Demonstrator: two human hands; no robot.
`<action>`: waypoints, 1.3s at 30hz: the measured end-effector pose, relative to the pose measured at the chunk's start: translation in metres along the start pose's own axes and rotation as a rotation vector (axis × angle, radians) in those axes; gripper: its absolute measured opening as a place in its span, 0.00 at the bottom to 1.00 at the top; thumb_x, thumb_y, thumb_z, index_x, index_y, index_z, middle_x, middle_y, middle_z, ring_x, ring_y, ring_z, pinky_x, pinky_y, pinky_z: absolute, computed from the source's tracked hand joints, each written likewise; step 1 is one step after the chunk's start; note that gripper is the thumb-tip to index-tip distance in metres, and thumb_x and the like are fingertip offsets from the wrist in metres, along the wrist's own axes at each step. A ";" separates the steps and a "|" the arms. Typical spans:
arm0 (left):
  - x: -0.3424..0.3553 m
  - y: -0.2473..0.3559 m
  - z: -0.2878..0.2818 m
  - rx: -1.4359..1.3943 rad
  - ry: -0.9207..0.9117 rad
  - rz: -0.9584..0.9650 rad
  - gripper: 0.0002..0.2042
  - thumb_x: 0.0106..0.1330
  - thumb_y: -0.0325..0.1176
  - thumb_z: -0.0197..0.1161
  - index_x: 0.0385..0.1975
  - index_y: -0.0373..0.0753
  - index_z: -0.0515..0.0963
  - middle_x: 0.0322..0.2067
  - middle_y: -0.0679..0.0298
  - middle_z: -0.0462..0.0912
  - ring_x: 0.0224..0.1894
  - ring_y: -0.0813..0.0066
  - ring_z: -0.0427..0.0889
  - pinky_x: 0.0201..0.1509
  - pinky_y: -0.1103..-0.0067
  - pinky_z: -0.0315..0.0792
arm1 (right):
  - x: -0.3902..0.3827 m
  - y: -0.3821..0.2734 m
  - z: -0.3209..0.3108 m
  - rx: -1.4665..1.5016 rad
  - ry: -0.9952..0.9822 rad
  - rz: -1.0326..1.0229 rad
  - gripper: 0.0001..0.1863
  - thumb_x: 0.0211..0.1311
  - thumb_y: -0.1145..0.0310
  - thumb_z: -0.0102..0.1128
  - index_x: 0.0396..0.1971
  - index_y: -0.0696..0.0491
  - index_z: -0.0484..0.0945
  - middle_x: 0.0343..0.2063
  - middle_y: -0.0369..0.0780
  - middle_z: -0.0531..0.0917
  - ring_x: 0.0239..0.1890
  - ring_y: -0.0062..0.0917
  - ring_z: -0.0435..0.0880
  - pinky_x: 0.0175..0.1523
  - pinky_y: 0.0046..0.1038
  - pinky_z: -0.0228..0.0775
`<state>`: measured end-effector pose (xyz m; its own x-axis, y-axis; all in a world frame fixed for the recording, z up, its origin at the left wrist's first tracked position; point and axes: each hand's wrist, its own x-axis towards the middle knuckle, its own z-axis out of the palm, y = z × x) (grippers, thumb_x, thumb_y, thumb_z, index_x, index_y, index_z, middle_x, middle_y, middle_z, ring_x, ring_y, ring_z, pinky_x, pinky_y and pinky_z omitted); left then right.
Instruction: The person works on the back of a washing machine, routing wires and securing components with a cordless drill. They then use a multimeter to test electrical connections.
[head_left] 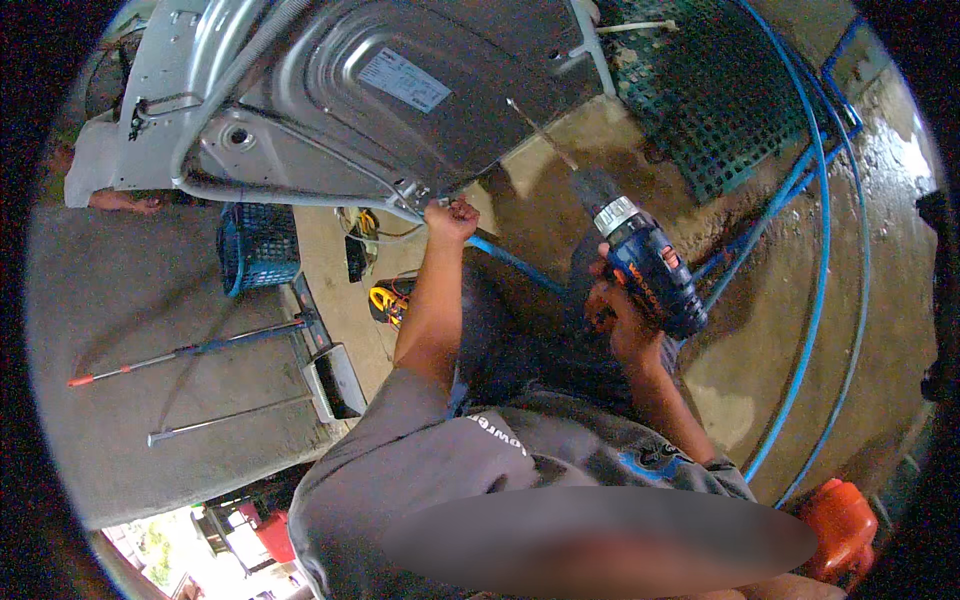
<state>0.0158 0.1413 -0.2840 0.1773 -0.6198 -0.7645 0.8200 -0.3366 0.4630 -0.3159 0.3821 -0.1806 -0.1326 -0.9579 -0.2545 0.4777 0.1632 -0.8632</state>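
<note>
My right hand (pixel 625 315) is wrapped round the grip of a dark blue cordless drill (pixel 655 265) with a silver chuck. A long thin bit (pixel 540 130) points from it up and left, clear of the metal panel. That grey panel (pixel 320 130), the stamped back of a large appliance, fills the upper left and carries a white label (pixel 404 80). My left hand (pixel 452 218) is closed at the panel's lower corner, beside a small metal fitting (pixel 412 190). Whatever its fingers pinch is too small to make out.
Another person's hand (pixel 125 202) shows at far left. A blue basket (pixel 262 255), dustpan (pixel 340 385), long handles (pixel 190 350) and yellow-black tool (pixel 388 303) lie leftward. Rightward are a green grid mat (pixel 710 100), blue hoses (pixel 822 260) on wet floor and an orange-red container (pixel 838 525).
</note>
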 end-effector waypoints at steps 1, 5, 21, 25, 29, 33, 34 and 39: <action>0.012 0.001 -0.002 0.010 -0.030 0.012 0.22 0.74 0.57 0.41 0.33 0.44 0.71 0.19 0.69 0.63 0.16 0.76 0.57 0.21 0.76 0.54 | 0.000 0.004 0.000 -0.178 0.057 -0.095 0.21 0.61 0.72 0.62 0.56 0.55 0.77 0.35 0.36 0.83 0.22 0.19 0.77 0.26 0.22 0.68; 0.034 0.006 0.001 0.054 -0.099 0.062 0.19 0.74 0.57 0.40 0.36 0.50 0.70 0.18 0.69 0.61 0.15 0.76 0.56 0.21 0.77 0.53 | -0.016 0.016 0.011 0.077 0.059 -0.023 0.20 0.60 0.71 0.62 0.54 0.55 0.78 0.33 0.37 0.83 0.21 0.21 0.78 0.25 0.24 0.69; 0.038 0.012 0.000 0.258 -0.031 0.150 0.13 0.74 0.48 0.47 0.40 0.47 0.74 0.30 0.67 0.78 0.15 0.77 0.54 0.20 0.78 0.49 | -0.016 0.031 0.013 0.135 0.098 0.214 0.11 0.57 0.68 0.63 0.40 0.55 0.81 0.24 0.39 0.81 0.20 0.24 0.79 0.22 0.27 0.69; 0.047 0.016 0.005 0.381 -0.012 0.236 0.14 0.74 0.47 0.47 0.42 0.47 0.76 0.31 0.65 0.82 0.14 0.78 0.54 0.19 0.81 0.50 | -0.003 0.033 0.020 0.168 0.177 0.180 0.10 0.58 0.70 0.63 0.40 0.54 0.80 0.24 0.39 0.81 0.20 0.25 0.79 0.22 0.28 0.69; 0.048 0.026 0.002 0.538 -0.166 0.295 0.14 0.74 0.47 0.48 0.40 0.46 0.77 0.26 0.66 0.80 0.12 0.79 0.54 0.17 0.82 0.50 | -0.003 0.030 0.023 0.156 0.217 0.278 0.10 0.58 0.71 0.62 0.40 0.54 0.80 0.25 0.38 0.81 0.20 0.26 0.78 0.23 0.28 0.70; 0.038 0.036 -0.005 0.534 -0.204 0.163 0.15 0.75 0.47 0.50 0.40 0.42 0.77 0.18 0.71 0.71 0.11 0.80 0.54 0.16 0.81 0.49 | 0.015 0.045 0.039 0.307 0.156 0.279 0.10 0.57 0.71 0.63 0.40 0.54 0.80 0.28 0.38 0.82 0.24 0.25 0.80 0.26 0.28 0.71; 0.035 0.037 -0.006 0.526 -0.210 0.119 0.16 0.75 0.46 0.50 0.40 0.41 0.77 0.16 0.72 0.68 0.11 0.80 0.53 0.16 0.81 0.49 | 0.026 0.050 0.039 0.204 0.090 0.494 0.10 0.57 0.70 0.61 0.39 0.52 0.80 0.29 0.37 0.83 0.27 0.25 0.81 0.27 0.28 0.71; 0.028 0.028 -0.010 0.661 -0.183 0.113 0.15 0.76 0.41 0.49 0.45 0.37 0.78 0.14 0.74 0.59 0.11 0.79 0.54 0.15 0.79 0.49 | 0.070 0.103 0.073 0.552 0.165 0.630 0.06 0.57 0.69 0.57 0.35 0.46 0.74 0.30 0.38 0.83 0.24 0.26 0.79 0.28 0.31 0.72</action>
<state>0.0489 0.1220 -0.2973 0.0998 -0.7665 -0.6345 0.2885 -0.5880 0.7557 -0.2132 0.3145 -0.2554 0.1952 -0.6733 -0.7131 0.8537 0.4746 -0.2144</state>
